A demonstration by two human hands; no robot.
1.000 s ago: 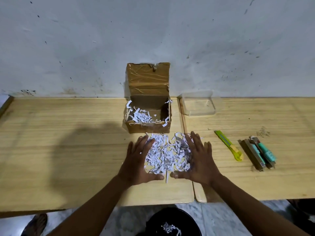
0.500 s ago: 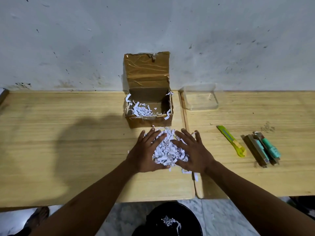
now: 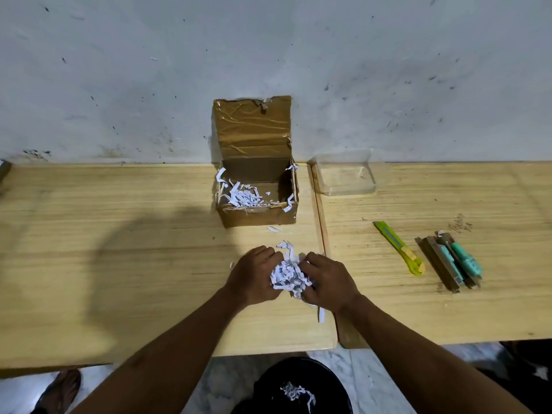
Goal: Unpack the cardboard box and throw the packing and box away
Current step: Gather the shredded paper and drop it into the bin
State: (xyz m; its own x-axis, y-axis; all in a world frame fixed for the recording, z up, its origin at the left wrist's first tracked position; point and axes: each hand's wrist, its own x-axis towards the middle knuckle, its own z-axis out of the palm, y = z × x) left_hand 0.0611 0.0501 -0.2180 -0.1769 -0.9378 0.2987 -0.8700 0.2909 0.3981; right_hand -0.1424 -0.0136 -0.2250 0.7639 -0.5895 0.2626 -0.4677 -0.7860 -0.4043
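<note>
A small cardboard box (image 3: pixel 258 216) stands open at the back of the wooden table, its taped lid leaning up against the wall. Some white shredded paper (image 3: pixel 243 198) lies inside it. Nearer to me, a clump of shredded paper (image 3: pixel 288 274) is squeezed between my left hand (image 3: pixel 254 276) and my right hand (image 3: pixel 327 282), both curled around it just above the table. A few loose strips (image 3: pixel 274 229) lie in front of the box, and one strip (image 3: pixel 321 314) hangs below my right hand.
A black bin (image 3: pixel 298 386) with some shreds in it sits on the floor below the table edge. A clear plastic tub (image 3: pixel 343 176) stands right of the box. A yellow-green utility knife (image 3: pixel 398 248) and green items with brown packaging (image 3: pixel 451 262) lie at right.
My hands swept the spread-out shredded paper together, closed around it into a tight clump and drew it back toward me.
</note>
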